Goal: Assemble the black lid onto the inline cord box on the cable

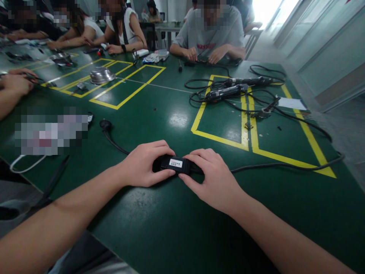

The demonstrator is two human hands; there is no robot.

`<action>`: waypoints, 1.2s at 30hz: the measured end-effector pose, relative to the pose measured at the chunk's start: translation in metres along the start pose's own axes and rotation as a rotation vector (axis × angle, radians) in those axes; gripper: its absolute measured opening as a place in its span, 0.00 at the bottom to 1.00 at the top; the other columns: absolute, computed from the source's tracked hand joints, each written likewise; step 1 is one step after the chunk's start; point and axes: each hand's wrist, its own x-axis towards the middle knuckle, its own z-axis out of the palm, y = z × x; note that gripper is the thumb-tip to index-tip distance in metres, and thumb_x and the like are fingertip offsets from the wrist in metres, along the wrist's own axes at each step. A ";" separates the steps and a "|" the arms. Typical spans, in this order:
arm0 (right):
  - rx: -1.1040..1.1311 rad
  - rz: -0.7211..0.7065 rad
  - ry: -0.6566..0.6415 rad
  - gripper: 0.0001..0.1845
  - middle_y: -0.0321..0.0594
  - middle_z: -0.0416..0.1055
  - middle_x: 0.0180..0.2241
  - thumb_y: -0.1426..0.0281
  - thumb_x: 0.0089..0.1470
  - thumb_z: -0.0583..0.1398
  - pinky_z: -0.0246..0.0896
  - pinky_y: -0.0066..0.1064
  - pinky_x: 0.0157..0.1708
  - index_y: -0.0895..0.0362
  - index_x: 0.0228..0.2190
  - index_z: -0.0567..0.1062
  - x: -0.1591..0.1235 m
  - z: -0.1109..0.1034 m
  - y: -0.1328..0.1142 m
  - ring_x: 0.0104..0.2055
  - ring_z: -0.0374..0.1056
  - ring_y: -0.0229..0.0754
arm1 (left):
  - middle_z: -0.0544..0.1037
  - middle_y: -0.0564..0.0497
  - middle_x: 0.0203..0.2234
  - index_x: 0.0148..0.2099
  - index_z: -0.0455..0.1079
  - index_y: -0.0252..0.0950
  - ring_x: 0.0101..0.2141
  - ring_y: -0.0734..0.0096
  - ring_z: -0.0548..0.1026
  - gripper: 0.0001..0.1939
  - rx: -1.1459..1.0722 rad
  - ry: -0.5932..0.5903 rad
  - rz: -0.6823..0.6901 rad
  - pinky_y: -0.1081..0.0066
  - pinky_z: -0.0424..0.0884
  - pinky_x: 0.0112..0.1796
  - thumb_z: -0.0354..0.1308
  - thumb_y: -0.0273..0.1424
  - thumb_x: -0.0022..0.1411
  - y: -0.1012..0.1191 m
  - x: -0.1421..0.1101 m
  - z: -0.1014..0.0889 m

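Between my two hands is a small black inline cord box [186, 166] with a white printed label [175, 163] facing up. My left hand [145, 163] is closed on its left end, thumb in front and fingers behind. On the right end, the thumb and fingers of my right hand [212, 177] pinch the box near where the cord leaves it. A black cord [273, 165] runs from there to the right across the green table. Left of my left hand, another stretch of cord [115, 144] leads to a black power plug [105, 124]. My palms hide part of the box's ends.
Two black electric screwdrivers [226, 92] with looped cables lie at the right, inside yellow tape markings [219, 139]. A metal bowl [102, 75] stands further back at the left. Across the table a person in a grey shirt [211, 36] works; another person's hand [18, 83] is at left.
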 end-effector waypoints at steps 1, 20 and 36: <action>0.001 0.002 0.000 0.15 0.48 0.81 0.50 0.64 0.66 0.67 0.72 0.51 0.50 0.52 0.52 0.81 0.000 0.000 0.000 0.51 0.75 0.56 | 0.82 0.45 0.43 0.53 0.78 0.37 0.39 0.61 0.81 0.18 0.002 0.004 0.002 0.65 0.76 0.40 0.65 0.44 0.70 0.000 0.000 0.000; 0.000 0.003 -0.014 0.14 0.48 0.81 0.51 0.65 0.67 0.67 0.72 0.50 0.49 0.52 0.52 0.80 0.001 -0.002 0.000 0.51 0.75 0.56 | 0.82 0.45 0.43 0.53 0.78 0.37 0.40 0.60 0.81 0.18 0.013 0.018 0.010 0.64 0.76 0.40 0.64 0.44 0.70 0.000 0.002 0.004; 0.050 0.075 0.080 0.16 0.47 0.79 0.46 0.63 0.65 0.63 0.70 0.47 0.44 0.54 0.52 0.70 -0.003 0.002 0.000 0.46 0.75 0.54 | 0.78 0.46 0.40 0.51 0.74 0.36 0.40 0.58 0.75 0.21 0.069 0.239 -0.226 0.59 0.74 0.44 0.56 0.49 0.75 -0.009 0.010 0.003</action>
